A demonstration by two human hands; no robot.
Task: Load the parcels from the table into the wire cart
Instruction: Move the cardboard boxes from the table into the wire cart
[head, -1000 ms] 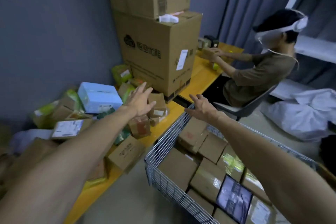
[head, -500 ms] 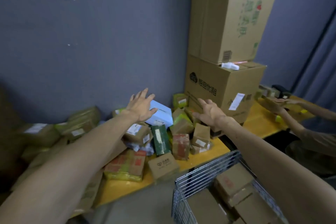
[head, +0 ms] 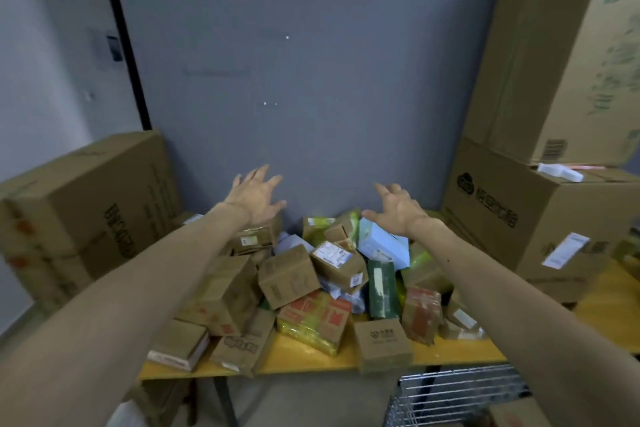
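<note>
A heap of small parcels (head: 289,276) covers the yellow table (head: 301,355): brown cartons, a light blue box (head: 381,246), a dark green packet (head: 381,288) and a red-and-yellow wrapped box (head: 317,317). Both my arms stretch out over the heap. My left hand (head: 254,196) hovers with spread fingers above the back of the pile. My right hand (head: 398,206) is spread just above the light blue box. Neither hand holds anything. A corner of the wire cart (head: 457,388) shows at the bottom right, below the table's front edge.
A large carton (head: 93,211) stands at the table's left end. Two big stacked cartons (head: 540,204) rise at the right. A grey wall (head: 294,80) backs the table. A small brown box (head: 382,343) sits at the front edge.
My view has swung left, away from the cart and the seated person, to face the parcel heap. Both empty hands have stretched further over the pile.
</note>
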